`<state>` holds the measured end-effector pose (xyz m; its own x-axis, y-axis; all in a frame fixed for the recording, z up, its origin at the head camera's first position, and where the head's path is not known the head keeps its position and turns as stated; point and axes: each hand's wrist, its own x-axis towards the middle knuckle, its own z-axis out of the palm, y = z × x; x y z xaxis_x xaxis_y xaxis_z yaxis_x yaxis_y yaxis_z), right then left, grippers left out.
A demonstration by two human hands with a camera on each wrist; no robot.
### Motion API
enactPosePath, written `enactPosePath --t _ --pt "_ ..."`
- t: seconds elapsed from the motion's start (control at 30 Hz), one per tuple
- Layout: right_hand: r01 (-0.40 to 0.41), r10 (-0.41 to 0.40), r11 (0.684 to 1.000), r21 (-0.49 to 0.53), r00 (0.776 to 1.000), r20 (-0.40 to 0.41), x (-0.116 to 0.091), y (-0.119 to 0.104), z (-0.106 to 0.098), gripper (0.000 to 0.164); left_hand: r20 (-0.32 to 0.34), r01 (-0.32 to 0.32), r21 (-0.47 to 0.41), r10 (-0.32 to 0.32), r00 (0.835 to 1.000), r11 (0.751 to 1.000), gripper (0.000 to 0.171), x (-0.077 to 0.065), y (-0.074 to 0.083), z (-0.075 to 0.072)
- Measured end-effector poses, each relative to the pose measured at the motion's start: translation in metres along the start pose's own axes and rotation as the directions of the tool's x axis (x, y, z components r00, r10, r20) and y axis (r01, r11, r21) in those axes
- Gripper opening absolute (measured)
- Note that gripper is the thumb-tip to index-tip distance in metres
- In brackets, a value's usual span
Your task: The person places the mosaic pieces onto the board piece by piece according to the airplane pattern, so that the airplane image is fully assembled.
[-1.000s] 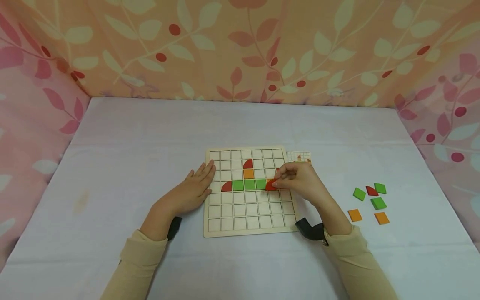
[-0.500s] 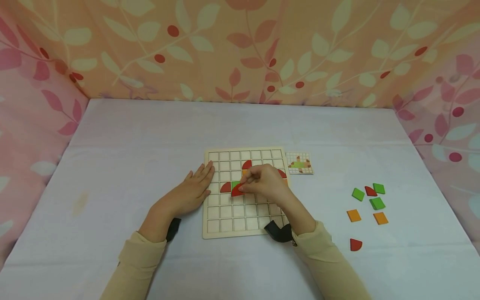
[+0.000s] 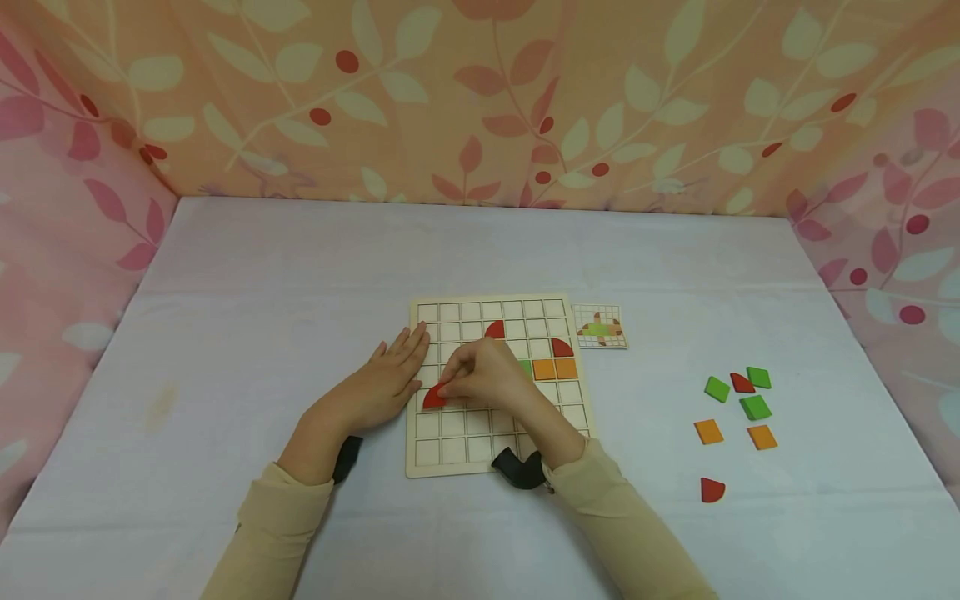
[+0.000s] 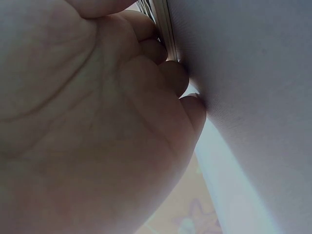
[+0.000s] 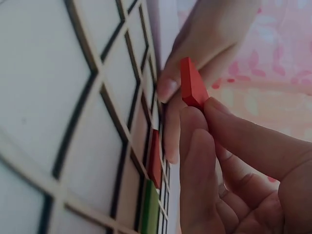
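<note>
Looking solid red, the held tile (image 3: 433, 398) is fan-shaped.

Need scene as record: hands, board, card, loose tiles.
left hand: touches left edge of pale wooden grid board
right hand: pinches red quarter-circle tile above the board
on board: other red quarter-circles, orange squares, partly hidden green square
beside board's right edge: small white card printed with coloured pattern
right of board: loose green squares, loose orange squares, loose red quarter-circles, on white cloth
</note>
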<state>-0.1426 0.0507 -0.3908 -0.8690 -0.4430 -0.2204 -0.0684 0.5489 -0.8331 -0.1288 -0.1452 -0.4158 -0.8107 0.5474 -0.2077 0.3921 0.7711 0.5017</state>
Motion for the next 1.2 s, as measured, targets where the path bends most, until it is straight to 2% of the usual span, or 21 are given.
enactPosePath --t 0.17,0.37,0.6,0.83,1.2 --pt "-0.002 0.002 0.999 -0.052 1.000 0.010 0.004 -0.001 0.008 0.009 -0.003 0.000 0.002 0.000 1.000 1.000 0.060 -0.001 0.000 0.000" --pt "0.036 -0.036 0.989 -0.144 0.999 0.002 0.006 0.000 0.013 0.010 -0.001 0.003 -0.009 -0.003 1.000 1.000 0.060 -0.001 0.000 -0.001" --pt "0.037 -0.038 0.981 -0.193 0.999 -0.003 0.006 -0.001 0.014 0.013 -0.004 -0.001 -0.006 0.001 1.000 1.000 0.060 -0.001 0.000 -0.001" --pt "0.046 -0.050 0.979 -0.198 0.999 -0.014 0.005 -0.001 0.014 0.013 0.000 0.001 -0.005 -0.001 1.000 1.000 0.061 -0.001 0.000 -0.001" --pt "-0.008 0.007 0.991 -0.137 1.000 -0.005 0.002 0.003 0.006 0.008 0.019 -0.009 -0.012 0.009 1.000 1.000 0.074 -0.001 0.001 -0.001"
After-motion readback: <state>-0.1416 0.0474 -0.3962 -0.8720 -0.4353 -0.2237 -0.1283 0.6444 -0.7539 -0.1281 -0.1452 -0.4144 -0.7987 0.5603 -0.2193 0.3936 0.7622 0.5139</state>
